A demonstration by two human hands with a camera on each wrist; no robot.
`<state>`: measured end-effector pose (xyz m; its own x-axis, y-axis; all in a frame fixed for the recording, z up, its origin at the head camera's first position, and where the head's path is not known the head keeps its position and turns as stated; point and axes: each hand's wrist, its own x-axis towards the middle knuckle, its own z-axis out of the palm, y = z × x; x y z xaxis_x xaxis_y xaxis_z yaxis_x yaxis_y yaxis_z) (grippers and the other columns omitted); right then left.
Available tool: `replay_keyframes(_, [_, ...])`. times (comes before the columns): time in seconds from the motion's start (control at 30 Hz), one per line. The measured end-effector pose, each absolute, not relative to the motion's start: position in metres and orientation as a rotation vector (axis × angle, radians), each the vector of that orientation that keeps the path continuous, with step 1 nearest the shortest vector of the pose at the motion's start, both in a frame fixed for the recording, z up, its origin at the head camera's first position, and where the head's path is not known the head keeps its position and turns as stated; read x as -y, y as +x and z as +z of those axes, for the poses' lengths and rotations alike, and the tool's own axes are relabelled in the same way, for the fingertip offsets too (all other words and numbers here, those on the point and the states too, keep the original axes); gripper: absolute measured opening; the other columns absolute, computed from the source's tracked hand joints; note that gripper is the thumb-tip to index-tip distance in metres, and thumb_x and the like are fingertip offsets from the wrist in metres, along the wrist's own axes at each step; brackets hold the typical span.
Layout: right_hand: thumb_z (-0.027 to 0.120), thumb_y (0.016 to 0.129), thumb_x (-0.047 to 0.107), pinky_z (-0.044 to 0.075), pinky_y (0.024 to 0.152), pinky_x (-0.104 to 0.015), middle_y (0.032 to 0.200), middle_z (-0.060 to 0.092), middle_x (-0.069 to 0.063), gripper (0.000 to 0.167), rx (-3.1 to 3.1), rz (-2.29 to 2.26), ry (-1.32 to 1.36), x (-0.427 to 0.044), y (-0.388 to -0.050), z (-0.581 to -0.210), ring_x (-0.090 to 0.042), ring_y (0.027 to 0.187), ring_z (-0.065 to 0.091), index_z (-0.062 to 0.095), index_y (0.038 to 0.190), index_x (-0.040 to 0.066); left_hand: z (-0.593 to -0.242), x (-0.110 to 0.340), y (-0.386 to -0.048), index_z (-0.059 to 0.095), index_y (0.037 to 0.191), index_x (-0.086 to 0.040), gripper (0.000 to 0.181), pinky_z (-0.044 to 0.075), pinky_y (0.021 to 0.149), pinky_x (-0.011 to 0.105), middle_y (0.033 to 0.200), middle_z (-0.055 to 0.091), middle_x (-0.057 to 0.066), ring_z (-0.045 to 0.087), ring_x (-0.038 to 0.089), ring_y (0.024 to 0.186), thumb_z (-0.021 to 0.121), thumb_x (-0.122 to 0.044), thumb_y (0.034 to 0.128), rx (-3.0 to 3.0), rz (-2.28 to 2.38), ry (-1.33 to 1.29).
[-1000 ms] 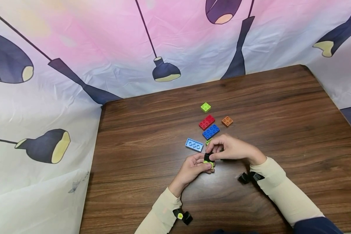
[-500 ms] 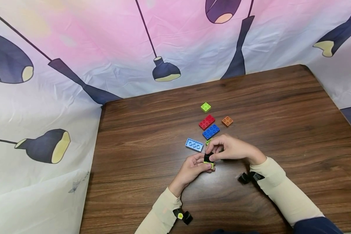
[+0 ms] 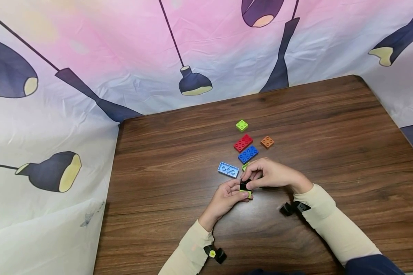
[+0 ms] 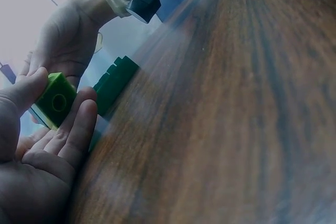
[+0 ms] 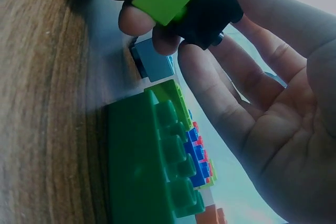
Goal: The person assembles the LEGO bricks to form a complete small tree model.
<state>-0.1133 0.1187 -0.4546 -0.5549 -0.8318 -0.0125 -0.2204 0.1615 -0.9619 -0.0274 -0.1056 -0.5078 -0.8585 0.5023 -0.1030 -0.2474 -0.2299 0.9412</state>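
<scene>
barely anything moves since the frame of a second ago: from my end both hands keep their place just below the middle of the head view, and the loose bricks lie where they lay. at the centre of that view i have the left hand (image 3: pixel 223 198) with its fingers pinching the held lime brick (image 3: pixel 246 194). the right hand (image 3: pixel 273 173), coming in from the right, has its thumb and fingertips pinching the black brick (image 3: pixel 245 185), which sits against the lime one; i can't tell whether the two are fully pressed together. i get the pair again at the top of the right wrist view, studs of the black brick toward the palm. beyond the hands on the table (image 3: pixel 158 160) i see a light blue brick (image 3: pixel 228 170) underside up, a half-hidden lime brick (image 3: pixel 245 166) to its right, then going up the frame a blue brick (image 3: pixel 248 154), a red brick (image 3: pixel 243 143) and a small lime brick (image 3: pixel 242 125), with an orange brick (image 3: pixel 267 142) off to the right. a dark green brick (image 5: pixel 136 156) fills the lower middle of the right wrist view.
</scene>
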Motion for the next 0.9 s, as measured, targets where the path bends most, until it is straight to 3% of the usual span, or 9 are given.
replay_keyframes(0.1, [0.08,0.093,0.005,0.062,0.08,-0.03,0.107,0.075,-0.007,0.01,-1.885,-1.414,-0.999,-0.1189,-0.1137,-0.4553,-0.013,0.088,0.072,0.078,0.103,0.004,-0.5085,0.1055,-0.0273,0.046,0.141,0.021,0.043,0.061,0.087,0.026,0.112,0.072,0.009,0.074,0.01,0.094,0.059,0.007,0.1019,-1.572,2.124,0.303])
replay_keyframes(0.33, [0.08,0.093,0.003,0.063,0.08,-0.031,0.108,0.075,-0.008,0.01,-1.903,-1.415,-1.018,-0.1181,-0.1142,-0.4571,-0.013,0.088,0.072,0.078,0.103,0.005,-0.5089,0.104,-0.027,0.046,0.141,0.02,0.044,0.061,0.085,0.025,0.121,0.066,0.037,0.073,0.008,0.094,0.06,0.009,0.1008,-1.64,2.114,0.29])
replay_keyframes(0.47, [0.08,0.093,0.003,0.063,0.08,-0.031,0.109,0.075,-0.009,0.01,-1.899,-1.421,-1.017,-0.1172,-0.1137,-0.4573,-0.013,0.089,0.072,0.078,0.102,0.004,-0.5085,0.1034,-0.0265,0.047,0.139,0.02,0.042,0.061,0.085,0.025,0.122,0.063,0.042,0.074,0.009,0.095,0.06,0.01,0.1004,-1.647,2.126,0.275])
replay_keyframes(0.67, [0.08,0.093,0.004,0.062,0.082,-0.03,0.11,0.074,-0.009,0.009,-1.899,-1.411,-1.003,-0.1166,-0.1131,-0.4564,-0.013,0.091,0.072,0.078,0.102,0.005,-0.5072,0.103,-0.0263,0.047,0.142,0.018,0.045,0.061,0.085,0.026,0.122,0.065,0.038,0.074,0.01,0.094,0.061,0.012,0.0994,-1.644,2.136,0.251])
replay_keyframes(0.9, [0.08,0.092,0.003,0.063,0.082,-0.031,0.11,0.074,-0.009,0.01,-1.891,-1.418,-0.992,-0.1162,-0.1119,-0.4566,-0.014,0.091,0.072,0.078,0.102,0.004,-0.507,0.1031,-0.025,0.046,0.143,0.017,0.049,0.061,0.085,0.026,0.117,0.072,0.02,0.074,0.009,0.094,0.063,0.012,0.0978,-1.674,2.132,0.225])
